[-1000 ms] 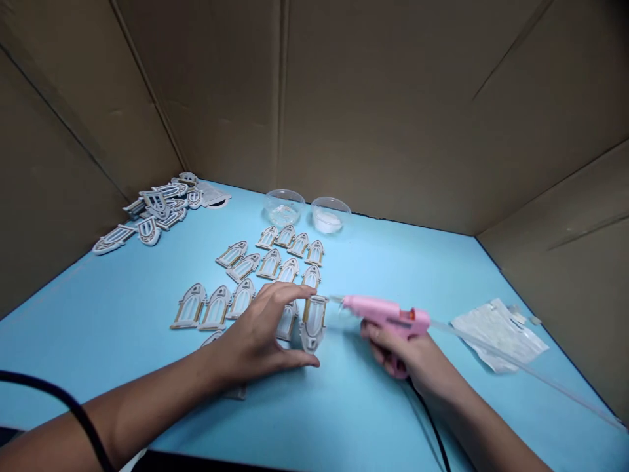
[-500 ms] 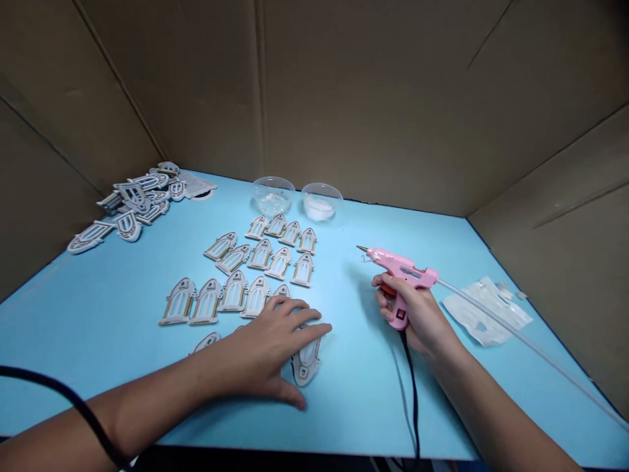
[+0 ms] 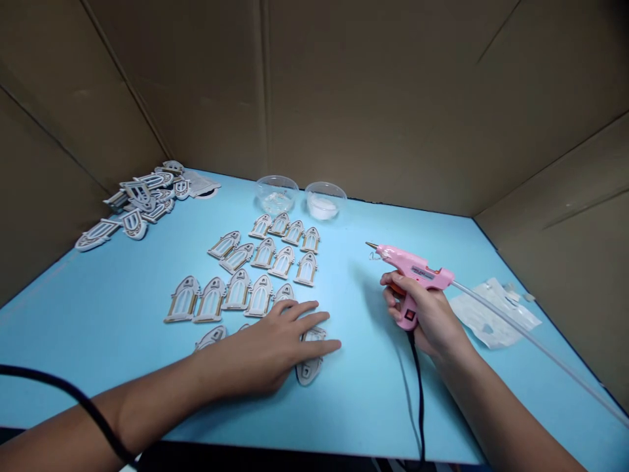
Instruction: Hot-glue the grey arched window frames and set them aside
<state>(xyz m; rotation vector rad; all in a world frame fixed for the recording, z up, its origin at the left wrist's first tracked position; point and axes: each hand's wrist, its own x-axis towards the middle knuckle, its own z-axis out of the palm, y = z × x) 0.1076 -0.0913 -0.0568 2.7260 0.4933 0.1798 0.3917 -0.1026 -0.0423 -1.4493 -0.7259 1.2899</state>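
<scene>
My left hand (image 3: 282, 344) rests with spread fingers over the front of the arched window-shaped pieces, partly covering one piece (image 3: 308, 372) that lies with its arch toward me. Nothing shows gripped in it. Several more arched pieces, white with gold edges, lie in rows beyond it, such as one (image 3: 259, 296) just past my knuckles. My right hand (image 3: 427, 314) is wrapped round the handle of a pink glue gun (image 3: 417, 269), held above the table with its nozzle pointing left. A long glue stick sticks out of its back, and a black cord hangs from the handle.
Two clear plastic bowls (image 3: 325, 201) stand at the back, with small whitish contents. A heap of arched pieces (image 3: 140, 196) lies at the back left. A crumpled plastic bag (image 3: 494, 313) is at the right. Cardboard walls surround the blue table (image 3: 122, 334); a black cable (image 3: 73, 393) crosses the lower left.
The thumb of my left hand is now out of sight, and its fingers have shifted slightly over the front piece. The glue gun has moved a little to the right in view.
</scene>
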